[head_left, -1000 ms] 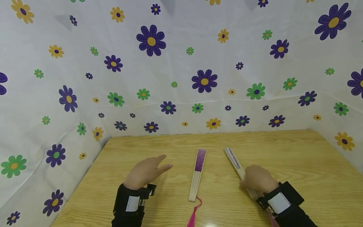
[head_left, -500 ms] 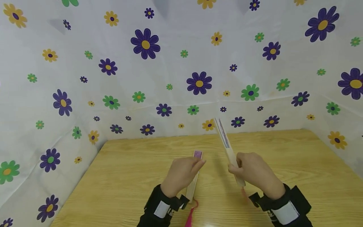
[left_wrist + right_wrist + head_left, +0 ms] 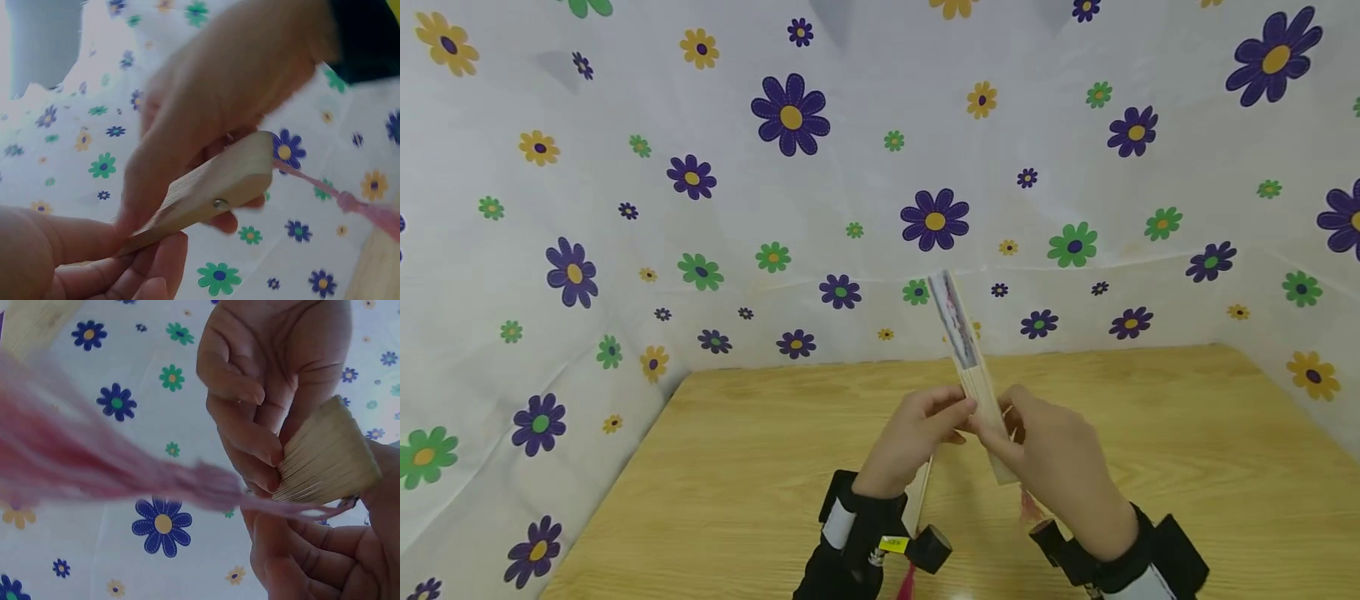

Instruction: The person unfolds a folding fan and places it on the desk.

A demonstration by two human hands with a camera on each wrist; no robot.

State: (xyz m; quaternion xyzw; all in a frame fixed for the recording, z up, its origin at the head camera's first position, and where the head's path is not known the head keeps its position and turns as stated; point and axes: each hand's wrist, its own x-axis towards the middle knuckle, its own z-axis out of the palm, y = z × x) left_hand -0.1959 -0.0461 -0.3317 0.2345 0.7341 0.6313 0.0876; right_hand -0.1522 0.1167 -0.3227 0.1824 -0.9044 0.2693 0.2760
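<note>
A folded hand fan (image 3: 976,379) is held up above the table, tilted with its patterned end up and to the left. My right hand (image 3: 1060,458) grips its lower wooden part, and my left hand (image 3: 921,433) pinches its left edge. In the left wrist view the wooden end of the fan (image 3: 219,181) shows a metal rivet. A pink tassel (image 3: 206,484) hangs from that end, blurred in the right wrist view. A second folded fan (image 3: 917,496) lies on the table, mostly hidden behind my left hand and wrist; its tassel (image 3: 907,583) is pinkish red.
The wooden table (image 3: 737,467) spreads out beneath both hands. A white cloth with flowers (image 3: 850,167) rises behind it and along both sides. Black camera bands (image 3: 865,525) are strapped to both wrists.
My right hand has lifted the fan off the table and moved it left and up. My left hand has come rightward, past the second fan, and now pinches the lifted one.
</note>
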